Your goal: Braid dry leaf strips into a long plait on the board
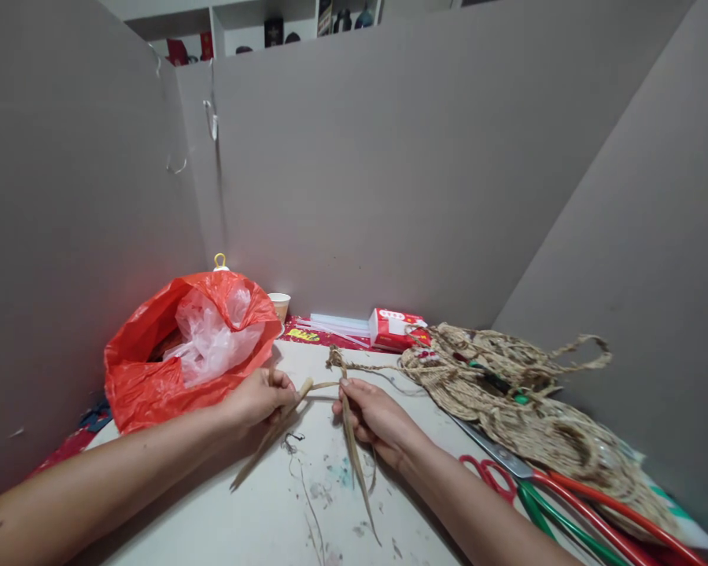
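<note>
Over the middle of the white board, my left hand [268,399] pinches a flat dry fibre strip [271,436] that slants down to the left. Facing it, my right hand [370,417] is closed on a bundle of fibre strands [352,448] whose loose ends hang toward the near edge. A thin strand stretches between the two hands. Above my right fingers is a knotted end [333,358], from which a twisted cord [371,367] runs right to a pile of coiled braided cord [489,362].
A red plastic bag [135,377] with clear plastic inside stands left. Behind are a paper cup [280,305], straws [336,326] and a red tissue pack [392,328]. Scissors [516,464] with red and green handles lie right. Grey partitions [354,173] enclose the board [212,503].
</note>
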`<state>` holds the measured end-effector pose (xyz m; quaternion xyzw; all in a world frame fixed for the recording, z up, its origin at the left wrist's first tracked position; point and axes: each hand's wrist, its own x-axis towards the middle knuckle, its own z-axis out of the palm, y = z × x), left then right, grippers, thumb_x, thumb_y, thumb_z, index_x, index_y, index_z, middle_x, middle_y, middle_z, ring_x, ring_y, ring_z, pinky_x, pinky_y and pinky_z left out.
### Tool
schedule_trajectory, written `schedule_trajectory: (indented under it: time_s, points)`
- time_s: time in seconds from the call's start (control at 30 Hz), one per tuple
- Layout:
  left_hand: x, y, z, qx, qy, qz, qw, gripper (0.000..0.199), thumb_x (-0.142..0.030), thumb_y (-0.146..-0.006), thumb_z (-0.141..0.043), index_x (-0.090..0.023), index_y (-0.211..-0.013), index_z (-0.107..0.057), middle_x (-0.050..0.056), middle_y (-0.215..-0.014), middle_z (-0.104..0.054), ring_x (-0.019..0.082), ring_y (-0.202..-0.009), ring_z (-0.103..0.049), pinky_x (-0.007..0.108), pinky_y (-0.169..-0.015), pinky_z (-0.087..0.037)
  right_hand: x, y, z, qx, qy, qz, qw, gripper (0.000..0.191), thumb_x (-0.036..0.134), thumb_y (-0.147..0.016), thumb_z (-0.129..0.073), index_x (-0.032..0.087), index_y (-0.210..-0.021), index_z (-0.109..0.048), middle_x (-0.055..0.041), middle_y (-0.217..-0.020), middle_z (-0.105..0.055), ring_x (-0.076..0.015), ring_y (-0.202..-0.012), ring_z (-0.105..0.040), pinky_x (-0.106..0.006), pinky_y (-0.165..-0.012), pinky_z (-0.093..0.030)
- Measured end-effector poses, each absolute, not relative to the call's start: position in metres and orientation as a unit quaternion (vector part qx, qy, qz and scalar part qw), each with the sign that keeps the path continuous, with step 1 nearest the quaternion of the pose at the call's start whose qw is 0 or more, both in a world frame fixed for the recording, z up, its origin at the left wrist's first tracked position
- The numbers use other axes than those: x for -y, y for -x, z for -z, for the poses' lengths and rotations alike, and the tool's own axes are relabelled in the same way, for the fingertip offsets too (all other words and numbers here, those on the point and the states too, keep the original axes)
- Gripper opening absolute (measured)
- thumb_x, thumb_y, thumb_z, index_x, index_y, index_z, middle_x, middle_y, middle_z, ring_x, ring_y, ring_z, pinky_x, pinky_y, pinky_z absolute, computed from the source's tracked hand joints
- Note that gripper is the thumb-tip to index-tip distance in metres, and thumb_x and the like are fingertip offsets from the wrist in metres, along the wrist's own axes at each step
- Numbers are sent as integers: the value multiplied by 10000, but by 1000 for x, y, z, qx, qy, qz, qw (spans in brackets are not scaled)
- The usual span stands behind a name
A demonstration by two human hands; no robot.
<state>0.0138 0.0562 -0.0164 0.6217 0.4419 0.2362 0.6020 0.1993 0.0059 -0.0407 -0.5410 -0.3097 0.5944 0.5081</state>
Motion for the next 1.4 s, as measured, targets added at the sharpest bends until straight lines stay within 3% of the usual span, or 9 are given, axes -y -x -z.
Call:
schedule_trajectory:
  time_s: [0.13,0.23,0.47,0.6,0.73,1.03,1.27,1.4]
  points:
    - [-46,-31,13,-415,-542,-235,692,243,-293,-594,-702,-174,-642,-496,-70,-390,-446,59,-333,-377,182,-366,-271,-5,-196,41,315,546,-568,528,199,262,-872,-459,169,-696,-454,-9,-576,-606,-28,-328,-398,-118,-289,-141]
    - [-40,-41,15,-400,-516,-232,721,257,-304,-600,-711,-180,-690,-505,-60,-416,-487,65,-355,-417,172,-380,-287,-5,-195,42,316,540,-558,545,172,256,-853,-478,175,-703,-453,34,-515,-535,-31,-330,-393,-120,-292,-132]
    - [-25,-59,18,-394,-537,-255,701,236,-286,-622,-709,-151,-672,-521,-14,-521,-581,63,-425,-502,166,-421,-373,-6,-195,47,326,531,-532,574,252,376,-842,-496,192,-682,-431,97,-400,-389,-24,-285,-249,-142,-294,-133]
    - [-21,-61,19,-361,-541,-262,713,295,-320,-576,-752,-126,-678,-554,28,-634,-635,69,-492,-540,173,-455,-423,-5,-194,48,330,532,-528,574,280,419,-817,-516,198,-675,-421,92,-387,-413,-32,-280,-263,-152,-294,-142]
    - [-22,-59,22,-375,-562,-249,694,357,-330,-523,-788,-140,-673,-525,-9,-505,-580,73,-416,-506,180,-417,-412,-5,-194,48,330,534,-530,570,287,434,-788,-541,203,-669,-422,102,-377,-394,-37,-273,-273,-158,-293,-165]
    - [-26,-57,25,-394,-543,-236,703,215,-249,-608,-682,-145,-678,-508,-7,-493,-578,90,-422,-549,180,-427,-444,-4,-193,49,344,545,-521,560,265,410,-803,-508,195,-659,-449,94,-383,-430,-33,-266,-272,-157,-294,-155]
    - [-28,-56,22,-368,-556,-244,705,243,-268,-621,-689,-150,-692,-489,-2,-583,-597,86,-448,-563,177,-430,-443,-2,-191,49,376,546,-518,541,276,442,-796,-510,204,-677,-439,94,-352,-401,-43,-276,-246,-164,-306,-133]
    - [-26,-59,25,-362,-556,-232,711,199,-248,-646,-657,-152,-719,-498,-2,-570,-597,90,-428,-558,172,-407,-423,-2,-190,51,390,549,-509,536,286,470,-785,-501,210,-691,-431,87,-374,-412,-70,-291,-323,-178,-311,-180]
